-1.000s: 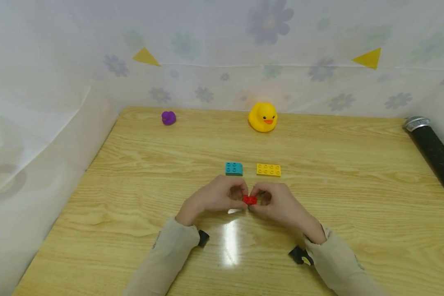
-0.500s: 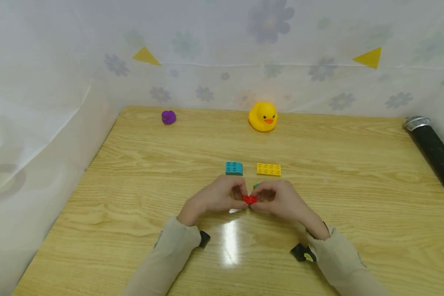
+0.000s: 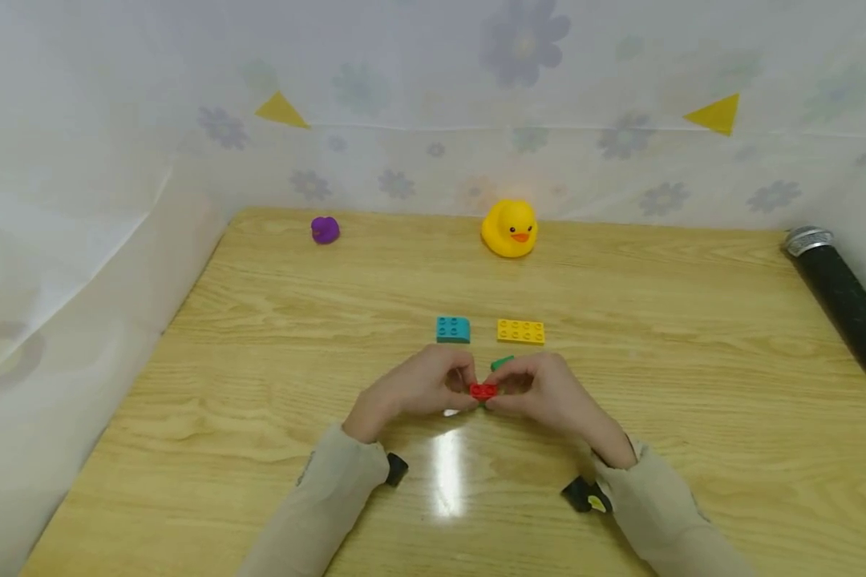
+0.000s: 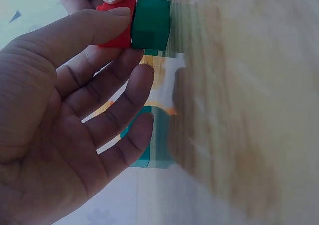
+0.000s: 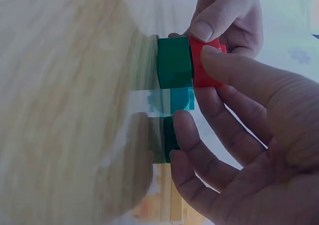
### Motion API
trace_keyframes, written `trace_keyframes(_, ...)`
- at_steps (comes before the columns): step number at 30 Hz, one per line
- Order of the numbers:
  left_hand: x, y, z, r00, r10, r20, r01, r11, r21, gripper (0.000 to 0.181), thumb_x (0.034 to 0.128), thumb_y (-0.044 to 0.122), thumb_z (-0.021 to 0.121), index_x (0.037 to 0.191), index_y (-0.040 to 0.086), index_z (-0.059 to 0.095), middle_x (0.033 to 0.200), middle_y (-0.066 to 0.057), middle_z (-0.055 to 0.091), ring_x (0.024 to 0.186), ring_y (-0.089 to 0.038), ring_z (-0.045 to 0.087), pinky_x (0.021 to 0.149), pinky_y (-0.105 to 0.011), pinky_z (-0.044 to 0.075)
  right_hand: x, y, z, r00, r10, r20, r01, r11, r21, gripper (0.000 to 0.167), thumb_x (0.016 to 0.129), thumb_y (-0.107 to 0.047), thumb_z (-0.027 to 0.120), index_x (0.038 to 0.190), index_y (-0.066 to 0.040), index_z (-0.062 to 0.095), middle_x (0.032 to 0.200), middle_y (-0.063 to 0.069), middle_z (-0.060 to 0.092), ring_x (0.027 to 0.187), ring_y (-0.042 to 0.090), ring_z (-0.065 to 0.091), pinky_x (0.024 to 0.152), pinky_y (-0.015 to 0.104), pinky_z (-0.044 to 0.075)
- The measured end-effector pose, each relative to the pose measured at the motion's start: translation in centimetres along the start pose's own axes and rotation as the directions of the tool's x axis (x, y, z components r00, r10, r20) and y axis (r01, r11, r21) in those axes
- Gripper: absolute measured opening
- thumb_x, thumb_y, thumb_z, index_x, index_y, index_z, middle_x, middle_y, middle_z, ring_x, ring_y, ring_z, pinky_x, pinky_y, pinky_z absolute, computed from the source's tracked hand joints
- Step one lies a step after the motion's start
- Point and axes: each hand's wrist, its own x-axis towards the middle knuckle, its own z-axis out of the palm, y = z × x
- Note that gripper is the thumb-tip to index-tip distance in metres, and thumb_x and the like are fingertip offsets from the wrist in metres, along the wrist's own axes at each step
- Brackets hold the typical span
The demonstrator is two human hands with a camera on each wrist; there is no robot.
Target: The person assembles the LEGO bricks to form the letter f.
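Both hands meet at a small red brick (image 3: 483, 391), the left hand (image 3: 414, 386) pinching its left side and the right hand (image 3: 552, 393) its right. In the left wrist view the red brick (image 4: 118, 34) lies against a green block (image 4: 151, 24) that rests on the table; the left thumb presses the red one. The right wrist view shows the same green block (image 5: 174, 63) beside the red brick (image 5: 202, 75), with both thumbs on the red. Another green piece (image 3: 502, 363) lies just behind the right fingers, partly hidden.
Behind the hands lie a teal brick (image 3: 453, 329) and a yellow brick (image 3: 521, 332). Farther back stand a purple duck (image 3: 325, 230) and a yellow duck (image 3: 510, 229). A black microphone (image 3: 847, 300) lies along the right side of the wooden table (image 3: 274, 320).
The right hand has shifted slightly, and the green piece behind its fingers has come into view. Both hands stay on the red brick. The whole head view has moved a little.
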Motion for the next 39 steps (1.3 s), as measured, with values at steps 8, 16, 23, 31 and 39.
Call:
trace_keyframes(8, 0.0, 0.0, -0.1, 1.000, 0.007, 0.005, -0.007, 1.000, 0.022, 0.012, 0.0848, 0.011, 0.073, 0.080, 0.014, 0.062, 0.080, 0.007, 0.062, 0.068, -0.008, 0.057, 0.062, -0.021, 0.048, 0.1, -0.1, 0.0, 1.000, 0.012, 0.002, -0.012, 1.000, -0.018, 0.016, 0.075, -0.011, 0.082, 0.089, -0.010, 0.076, 0.082, -0.003, 0.070, 0.070, 0.011, 0.060, 0.062, 0.025, 0.051)
trace_keyframes(16, 0.2, 0.0, 0.1, 1.000, 0.001, 0.000, -0.001, 0.999, 0.044, 0.012, 0.0844, 0.011, 0.073, 0.081, 0.015, 0.062, 0.079, 0.007, 0.061, 0.068, -0.009, 0.057, 0.063, -0.021, 0.048, 0.0, 0.2, -0.1, 1.000, -0.001, 0.012, 0.002, 0.999, -0.043, 0.016, 0.076, -0.013, 0.082, 0.090, -0.011, 0.075, 0.083, -0.004, 0.069, 0.068, 0.010, 0.058, 0.061, 0.024, 0.050)
trace_keyframes(23, -0.1, 0.1, 0.1, 0.999, 0.012, -0.042, -0.010, 0.999, 0.053, 0.011, 0.0830, 0.014, 0.075, 0.086, 0.015, 0.064, 0.083, 0.005, 0.064, 0.075, -0.009, 0.057, 0.069, -0.022, 0.048, 0.1, 0.4, -0.2, 0.996, -0.070, 0.046, 0.072, 0.996, -0.048, 0.015, 0.078, -0.015, 0.081, 0.090, -0.012, 0.071, 0.079, -0.005, 0.065, 0.068, 0.011, 0.057, 0.062, 0.025, 0.049)
trace_keyframes(31, -0.2, -0.1, -0.1, 0.999, -0.021, -0.036, 0.023, 0.998, 0.054, 0.023, 0.0787, 0.020, 0.081, 0.093, 0.012, 0.064, 0.089, 0.000, 0.065, 0.080, -0.016, 0.059, 0.071, -0.024, 0.047, 0.2, 0.5, -0.7, 0.997, -0.046, 0.068, 0.046, 0.999, -0.009, 0.020, 0.079, -0.018, 0.080, 0.094, -0.009, 0.070, 0.082, -0.002, 0.066, 0.070, 0.013, 0.060, 0.063, 0.026, 0.051)
trace_keyframes(39, 0.1, -0.2, 0.1, 0.999, -0.043, -0.010, 0.043, 0.999, 0.030, 0.022, 0.0795, 0.019, 0.080, 0.095, 0.012, 0.067, 0.090, 0.003, 0.065, 0.083, -0.013, 0.057, 0.076, -0.024, 0.047, 0.1, 0.8, -2.5, 1.000, 0.005, 0.011, -0.005, 1.000, 0.029, 0.016, 0.085, -0.017, 0.075, 0.096, -0.007, 0.071, 0.087, 0.000, 0.068, 0.075, 0.014, 0.062, 0.066, 0.027, 0.051)
